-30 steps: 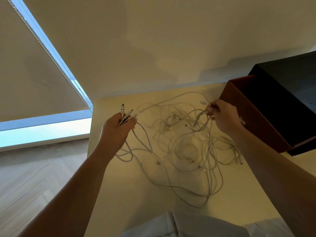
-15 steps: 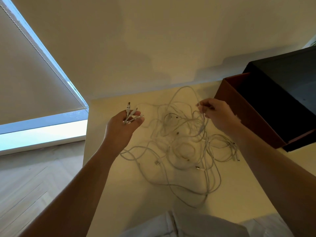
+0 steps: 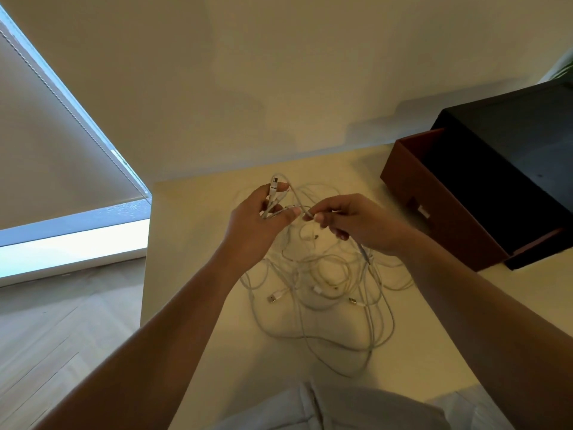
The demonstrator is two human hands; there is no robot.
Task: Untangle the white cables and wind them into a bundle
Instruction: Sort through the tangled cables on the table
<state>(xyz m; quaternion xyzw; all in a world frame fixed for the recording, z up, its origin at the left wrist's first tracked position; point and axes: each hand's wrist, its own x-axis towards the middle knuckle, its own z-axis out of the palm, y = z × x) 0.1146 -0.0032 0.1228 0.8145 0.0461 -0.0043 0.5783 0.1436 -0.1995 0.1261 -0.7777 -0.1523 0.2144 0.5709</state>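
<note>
The left hand [image 3: 257,223] has thumb and fingers curled round a clutch of plug ends, one labelled connector [image 3: 274,185] poking up at twelve o'clock. Just at its three o'clock, almost touching, the right hand [image 3: 352,223] pinches a single strand between thumb and forefinger, the other fingers loosely curled. Toward six o'clock beneath them the white cables [image 3: 325,274] sprawl in a loose tangle on the cream table [image 3: 186,218], a USB plug [image 3: 274,298] at the heap's eight o'clock edge. A brown box [image 3: 449,225], open and dark inside, sits at two o'clock.
</note>
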